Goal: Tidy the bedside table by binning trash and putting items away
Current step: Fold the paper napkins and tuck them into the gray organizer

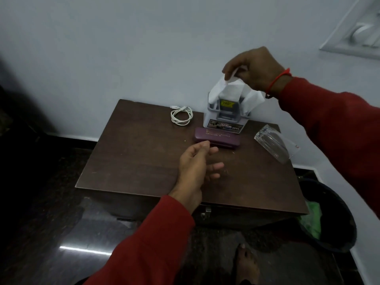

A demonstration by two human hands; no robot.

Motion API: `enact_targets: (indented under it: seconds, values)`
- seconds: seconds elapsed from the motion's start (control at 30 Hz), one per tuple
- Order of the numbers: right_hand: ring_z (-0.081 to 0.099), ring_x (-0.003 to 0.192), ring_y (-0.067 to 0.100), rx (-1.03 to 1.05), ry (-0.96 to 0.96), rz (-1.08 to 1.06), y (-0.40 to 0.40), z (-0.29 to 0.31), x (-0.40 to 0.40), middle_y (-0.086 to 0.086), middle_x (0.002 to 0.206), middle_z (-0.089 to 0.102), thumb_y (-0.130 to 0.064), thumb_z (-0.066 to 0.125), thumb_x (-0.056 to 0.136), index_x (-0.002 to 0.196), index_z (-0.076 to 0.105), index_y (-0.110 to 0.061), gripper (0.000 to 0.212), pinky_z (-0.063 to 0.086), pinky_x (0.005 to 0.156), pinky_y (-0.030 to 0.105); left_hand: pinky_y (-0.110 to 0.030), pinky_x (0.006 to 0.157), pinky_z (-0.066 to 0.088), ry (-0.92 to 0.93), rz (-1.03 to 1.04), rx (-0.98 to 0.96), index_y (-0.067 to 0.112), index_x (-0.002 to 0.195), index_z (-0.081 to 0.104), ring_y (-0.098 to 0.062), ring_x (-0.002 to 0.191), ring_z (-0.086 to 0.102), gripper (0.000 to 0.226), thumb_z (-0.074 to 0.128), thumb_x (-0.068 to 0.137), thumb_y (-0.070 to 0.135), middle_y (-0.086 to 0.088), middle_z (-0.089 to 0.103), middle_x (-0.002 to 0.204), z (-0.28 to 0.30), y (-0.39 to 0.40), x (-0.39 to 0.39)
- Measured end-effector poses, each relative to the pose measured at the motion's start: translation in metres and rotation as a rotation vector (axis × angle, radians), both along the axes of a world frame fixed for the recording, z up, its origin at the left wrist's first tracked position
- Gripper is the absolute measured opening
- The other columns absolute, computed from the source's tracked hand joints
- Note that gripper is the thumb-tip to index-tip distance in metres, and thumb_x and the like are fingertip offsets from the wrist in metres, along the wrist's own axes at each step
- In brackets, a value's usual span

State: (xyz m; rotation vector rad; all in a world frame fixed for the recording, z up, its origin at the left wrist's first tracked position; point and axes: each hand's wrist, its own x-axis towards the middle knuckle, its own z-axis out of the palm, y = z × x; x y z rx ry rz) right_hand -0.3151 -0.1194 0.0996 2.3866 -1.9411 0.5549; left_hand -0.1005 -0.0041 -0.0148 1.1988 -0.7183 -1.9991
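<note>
My right hand (255,68) pinches a white tissue (228,87) that hangs over a small grey organiser box (224,118) at the back of the dark wooden bedside table (144,161). My left hand (197,163) hovers over the table with relaxed fingers and holds nothing; its fingertips are close to a purple spectacle case (218,137) lying in front of the box. A coiled white cable (182,116) lies left of the box. Clear plastic packaging (273,145) sits at the table's right edge.
A dark bin (337,229) with a green bag inside stands on the floor to the right of the table. A pale wall rises right behind the table. My bare foot (246,264) is on the dark glossy floor in front.
</note>
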Motion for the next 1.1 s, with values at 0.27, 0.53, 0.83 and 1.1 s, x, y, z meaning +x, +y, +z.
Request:
enact_targets:
  seconds: [0.27,0.53,0.83,1.1]
  values:
    - [0.068,0.095,0.023,0.202,0.192,-0.091,-0.017,-0.027,-0.004,0.002,0.106,0.072,0.003,0.063,0.082,0.069,0.066,-0.037,0.042,0.057,0.084,0.046,-0.027,0.059,0.055,-0.021,-0.031,0.015,0.027,0.117,0.066,-0.022,0.086,0.075,0.017,0.055,0.104,0.03,0.003,0.078,0.112,0.004,-0.001,0.005]
    - [0.066,0.086,0.024,0.151,0.363,-0.167,-0.014,-0.011,-0.009,0.003,0.095,0.073,0.006,0.059,0.082,0.079,0.071,-0.028,0.037,0.054,0.073,0.038,-0.027,0.06,0.055,-0.021,-0.047,0.022,0.026,0.119,0.065,-0.023,0.088,0.074,0.019,0.055,0.104,0.031,0.002,0.078,0.114,0.009,-0.001,0.007]
    - [0.058,0.092,0.039,-0.022,0.547,-0.134,-0.02,-0.008,0.004,0.012,0.088,0.07,0.001,0.061,0.083,0.085,0.073,-0.023,0.027,0.041,0.073,0.04,-0.028,0.064,0.056,-0.044,-0.067,0.039,0.026,0.121,0.065,-0.025,0.097,0.076,0.021,0.056,0.104,0.033,0.003,0.078,0.114,0.012,0.001,0.007]
    - [0.059,0.099,0.035,0.17,0.529,-0.061,-0.026,-0.027,0.018,0.008,0.094,0.071,0.004,0.056,0.08,0.08,0.069,-0.031,0.037,0.044,0.082,0.04,-0.026,0.059,0.055,-0.053,-0.068,0.037,0.025,0.122,0.066,-0.031,0.105,0.075,0.022,0.057,0.103,0.033,0.004,0.079,0.111,0.01,-0.001,0.007]
